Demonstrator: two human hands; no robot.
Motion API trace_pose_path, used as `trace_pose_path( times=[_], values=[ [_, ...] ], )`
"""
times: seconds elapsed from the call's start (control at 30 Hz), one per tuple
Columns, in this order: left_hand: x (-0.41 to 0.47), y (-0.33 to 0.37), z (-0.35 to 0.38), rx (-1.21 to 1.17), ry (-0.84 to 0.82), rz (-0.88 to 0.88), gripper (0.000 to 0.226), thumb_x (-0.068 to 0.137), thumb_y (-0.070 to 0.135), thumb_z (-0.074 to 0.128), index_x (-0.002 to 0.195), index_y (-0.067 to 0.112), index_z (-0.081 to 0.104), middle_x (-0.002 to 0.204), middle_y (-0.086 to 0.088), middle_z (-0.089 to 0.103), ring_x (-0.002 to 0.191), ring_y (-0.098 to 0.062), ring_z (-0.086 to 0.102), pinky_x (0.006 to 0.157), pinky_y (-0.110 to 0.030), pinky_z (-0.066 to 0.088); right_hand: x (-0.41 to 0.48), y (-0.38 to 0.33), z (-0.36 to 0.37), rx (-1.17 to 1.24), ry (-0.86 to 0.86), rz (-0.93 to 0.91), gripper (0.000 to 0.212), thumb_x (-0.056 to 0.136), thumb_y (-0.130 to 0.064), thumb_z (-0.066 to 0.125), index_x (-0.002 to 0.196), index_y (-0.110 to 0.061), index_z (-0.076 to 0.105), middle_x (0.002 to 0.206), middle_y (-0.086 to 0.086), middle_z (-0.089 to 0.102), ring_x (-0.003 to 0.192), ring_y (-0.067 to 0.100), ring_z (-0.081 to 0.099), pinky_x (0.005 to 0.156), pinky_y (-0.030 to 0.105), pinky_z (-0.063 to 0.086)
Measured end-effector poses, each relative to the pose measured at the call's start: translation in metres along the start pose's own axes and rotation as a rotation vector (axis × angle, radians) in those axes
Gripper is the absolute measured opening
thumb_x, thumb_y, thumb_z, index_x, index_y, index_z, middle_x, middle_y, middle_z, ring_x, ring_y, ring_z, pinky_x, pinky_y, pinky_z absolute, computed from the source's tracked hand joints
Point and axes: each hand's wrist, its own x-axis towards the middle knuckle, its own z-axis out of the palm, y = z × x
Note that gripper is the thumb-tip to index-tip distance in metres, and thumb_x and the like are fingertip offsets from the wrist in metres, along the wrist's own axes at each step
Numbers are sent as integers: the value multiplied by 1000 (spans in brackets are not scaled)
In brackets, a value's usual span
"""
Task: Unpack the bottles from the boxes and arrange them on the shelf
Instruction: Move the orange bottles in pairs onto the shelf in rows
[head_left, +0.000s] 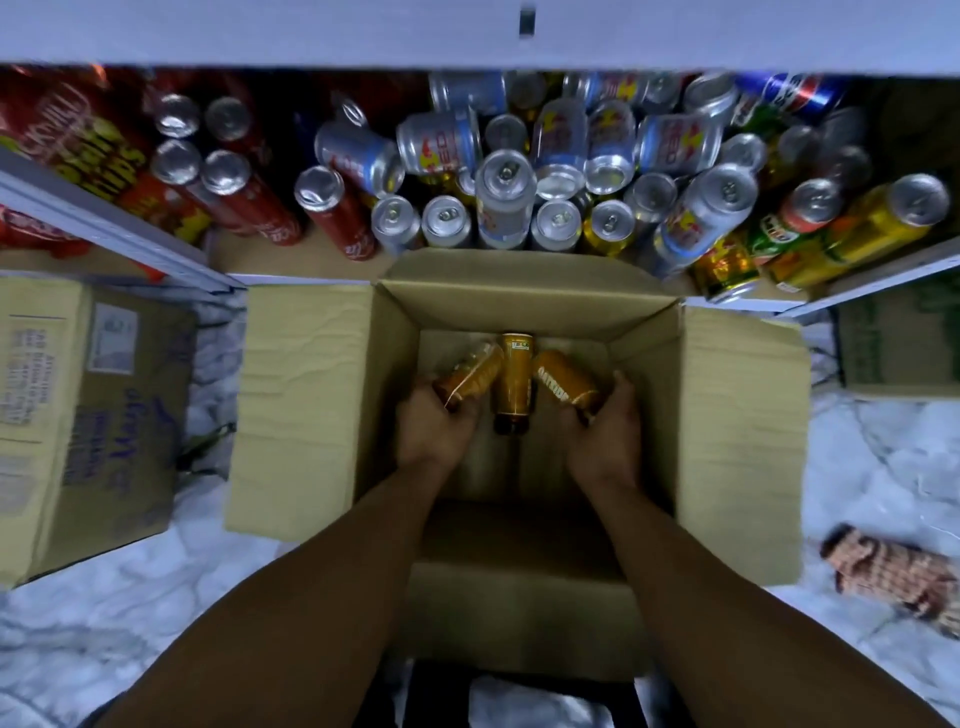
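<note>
Item, near: L hand (436, 422), grip curled round left bottle (470, 376); R hand (609, 431), grip curled round right bottle (563, 384); middle bottle (513, 387) lies loose betw. them, all three low in the open box (727, 415) (matte corrugated card, flaps splayed). Bottles amber, glossy, cylindrical w/ printed labels; prob. slick, so a one-handed lift could slip & strike the loose one. Far: shelf (249, 255) crowded w/ metal cans (506, 202), several toppled; little room, placing may tip more.

Dim, cool light; glare on the can tops (506, 171) toward 12 o'clock. The box (644, 395) interior is shadowed, and the edges are bent and soft.
</note>
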Motion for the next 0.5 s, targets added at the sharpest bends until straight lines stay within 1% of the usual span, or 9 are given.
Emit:
trace_pose_path(
  times=[0.07, 0.13, 0.17, 0.23, 0.3, 0.37, 0.43, 0.47, 0.5],
  values=[
    [-35, 24, -29, 43, 67, 145, 50, 87, 29, 77, 130, 14, 57, 122, -5, 62, 107, -20, 62, 80, -31, 49, -28, -27, -32, 6, 34, -89, 75, 90, -21, 72, 153, -18, 32, 148, 13, 48, 131, 36, 51, 101, 44, 46],
    [-76, 54, -59, -9, 104, 216, 52, 82, 26, 79, 127, 17, 55, 119, -1, 61, 106, -20, 60, 84, -33, 51, -61, -60, -67, 48, 51, -123, 73, 84, -24, 74, 148, -25, 38, 140, 6, 56, 124, 31, 56, 96, 44, 50],
    [-100, 71, -78, -71, 115, 214, 48, 81, 25, 79, 122, 22, 54, 112, 3, 63, 102, -19, 61, 84, -32, 51, -79, -78, -87, 87, 57, -129, 72, 81, -24, 75, 145, -28, 42, 134, 2, 60, 120, 28, 59, 94, 41, 52],
    [-148, 104, -116, -185, 129, 200, 43, 80, 22, 78, 112, 32, 51, 98, 13, 63, 91, -16, 62, 77, -32, 51, -117, -114, -128, 167, 67, -166, 70, 78, -23, 79, 140, -31, 47, 124, -5, 65, 111, 19, 62, 90, 35, 52],
    [-195, 136, -159, -249, 131, 226, 47, 80, 23, 80, 112, 36, 48, 96, 17, 64, 85, -6, 62, 71, -29, 50, -158, -152, -174, 223, 85, -250, 64, 77, -19, 82, 132, -32, 51, 115, -11, 65, 103, 11, 61, 85, 31, 51],
    [-239, 168, -202, -299, 138, 275, 52, 81, 23, 82, 119, 32, 49, 99, 22, 63, 88, 7, 62, 69, -17, 48, -198, -190, -219, 270, 100, -319, 63, 77, -17, 84, 129, -34, 53, 113, -12, 67, 101, 10, 63, 85, 26, 52],
    [-281, 201, -245, -349, 180, 348, 57, 81, 21, 84, 127, 25, 51, 105, 28, 61, 98, 10, 61, 76, -6, 46, -236, -229, -263, 326, 102, -365, 62, 78, -18, 84, 128, -38, 53, 111, -14, 70, 100, 9, 67, 85, 23, 53],
    [-301, 218, -266, -369, 202, 390, 59, 80, 19, 85, 130, 24, 52, 109, 30, 62, 103, 8, 61, 82, -6, 46, -254, -248, -284, 354, 105, -394, 62, 78, -19, 84, 127, -42, 54, 111, -17, 69, 101, 9, 67, 85, 24, 53],
    [-320, 234, -287, -385, 219, 438, 59, 81, 18, 85, 130, 26, 53, 112, 31, 62, 107, 6, 61, 88, -11, 48, -272, -266, -304, 380, 113, -428, 62, 79, -19, 84, 125, -47, 54, 111, -21, 68, 103, 8, 66, 87, 24, 52]
  ],
)
